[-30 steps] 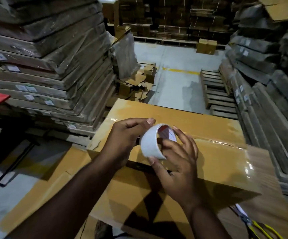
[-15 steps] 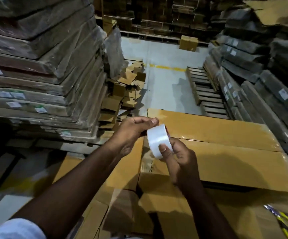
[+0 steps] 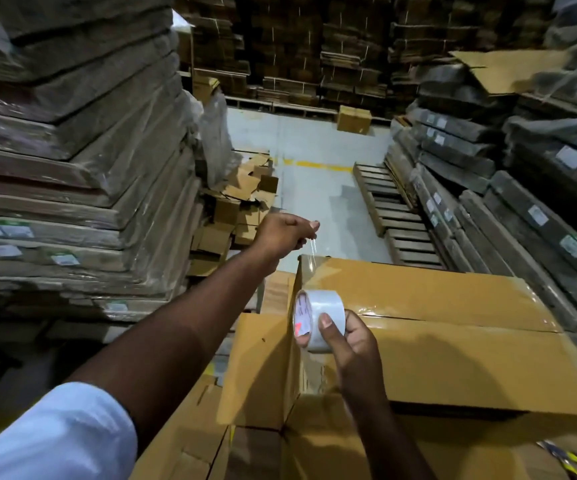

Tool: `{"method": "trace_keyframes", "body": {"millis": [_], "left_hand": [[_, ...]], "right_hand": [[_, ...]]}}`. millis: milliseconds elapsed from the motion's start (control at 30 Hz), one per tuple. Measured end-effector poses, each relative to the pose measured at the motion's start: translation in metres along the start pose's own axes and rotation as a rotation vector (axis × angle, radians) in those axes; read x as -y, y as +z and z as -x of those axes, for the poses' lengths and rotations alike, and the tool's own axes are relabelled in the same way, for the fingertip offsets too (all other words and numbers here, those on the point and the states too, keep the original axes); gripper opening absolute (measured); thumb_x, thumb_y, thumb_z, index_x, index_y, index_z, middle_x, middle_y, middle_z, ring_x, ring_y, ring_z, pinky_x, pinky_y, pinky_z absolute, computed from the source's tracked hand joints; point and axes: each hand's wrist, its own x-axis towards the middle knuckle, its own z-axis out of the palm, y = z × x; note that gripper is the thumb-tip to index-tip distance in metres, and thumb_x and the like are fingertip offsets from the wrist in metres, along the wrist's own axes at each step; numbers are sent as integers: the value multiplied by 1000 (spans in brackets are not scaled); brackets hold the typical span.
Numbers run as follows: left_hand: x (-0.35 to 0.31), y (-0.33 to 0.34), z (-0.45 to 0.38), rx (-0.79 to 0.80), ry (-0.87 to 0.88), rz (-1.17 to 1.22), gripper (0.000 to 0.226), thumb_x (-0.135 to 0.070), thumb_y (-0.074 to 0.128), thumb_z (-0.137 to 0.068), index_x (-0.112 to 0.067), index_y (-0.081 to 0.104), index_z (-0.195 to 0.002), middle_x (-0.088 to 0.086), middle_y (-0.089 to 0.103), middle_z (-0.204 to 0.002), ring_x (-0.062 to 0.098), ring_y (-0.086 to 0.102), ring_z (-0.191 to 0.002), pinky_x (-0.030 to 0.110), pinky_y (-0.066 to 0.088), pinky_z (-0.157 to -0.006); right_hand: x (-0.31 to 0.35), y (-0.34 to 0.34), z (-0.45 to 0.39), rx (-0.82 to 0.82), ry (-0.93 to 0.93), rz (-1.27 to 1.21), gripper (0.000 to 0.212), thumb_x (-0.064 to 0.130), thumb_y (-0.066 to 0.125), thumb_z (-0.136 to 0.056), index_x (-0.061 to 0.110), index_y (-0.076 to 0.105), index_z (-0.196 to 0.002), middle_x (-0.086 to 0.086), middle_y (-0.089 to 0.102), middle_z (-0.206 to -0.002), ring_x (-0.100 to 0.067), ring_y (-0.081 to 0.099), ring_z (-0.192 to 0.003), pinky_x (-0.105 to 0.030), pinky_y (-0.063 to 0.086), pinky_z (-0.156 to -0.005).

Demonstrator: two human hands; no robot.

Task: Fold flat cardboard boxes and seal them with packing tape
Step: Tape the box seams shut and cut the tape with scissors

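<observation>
One roll of clear packing tape [image 3: 320,318] was held in the right hand [image 3: 353,344], the thumb pressed on its outer face and the fingers curled behind it, at about 5 o'clock from the frame's centre. One drawn-out strip of tape [image 3: 312,252] was pinched between thumb and fingers of the left hand [image 3: 282,235], near the centre, above the far left corner of the box. One folded cardboard box [image 3: 436,341] was seen beneath the roll, its top flaps closed along a seam already glossy with tape; its left edge fell away just beside the roll. More flat cardboard [image 3: 190,441] lay below it toward 7 o'clock.

Two tall wrapped stacks of flat board were counted, one [image 3: 72,161] at 9 o'clock and one [image 3: 522,188] at 3 o'clock. One loose heap of small cartons [image 3: 235,209] sat at the foot of the left stack. One wooden pallet [image 3: 398,216] lay at 2 o'clock, and one closed carton [image 3: 353,119] stood at 12 o'clock. Between the stacks a strip of bare floor [image 3: 314,161] with a yellow line was left open beyond the box's far edge.
</observation>
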Motion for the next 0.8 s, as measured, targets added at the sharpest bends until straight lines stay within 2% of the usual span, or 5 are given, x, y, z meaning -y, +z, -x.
{"method": "trace_keyframes", "body": {"millis": [100,233,433,600,800], "left_hand": [[18,7,-23,-13,-38,-110,19,-37,87,-83,-18,83,-86,3,80,-91,22,73,-86,44,63,-89],[33,13,-48,-47,-114,-157,18,-33,88,-83,-18,81,-75,6,77,-81,21,68,-75,44,62,-85],[50,20,-70,-66,-161,-186,21,-32,86,-85,-12,81,-79,7,77,-80,22,70,-74,44,63,-80],[55,10,-82,12,-218,-167,30,-26,78,-91,1,76,-101,7,71,-82,18,67,-73,29,57,-67],[61,16,-88,30,-276,-166,24,-18,78,-93,5,74,-99,9,68,-81,13,62,-63,15,49,-47]], "right_hand": [[3,-3,-8,-65,1,51,15,22,59,-105,15,70,-110,-11,80,-84,-22,77,-75,-28,61,-67],[-6,0,-16,-104,49,5,15,20,65,-102,9,73,-110,-16,79,-85,-27,75,-73,-36,60,-65],[-17,-2,-19,-80,93,-43,21,28,69,-98,10,77,-104,-23,75,-79,-32,72,-69,-36,56,-65],[-19,-5,-20,-85,91,-66,27,26,69,-93,1,74,-102,-27,73,-75,-29,69,-63,-37,58,-62],[-17,-5,-25,-100,133,-85,19,22,65,-100,7,76,-103,-25,74,-77,-28,70,-64,-31,58,-60]]}}
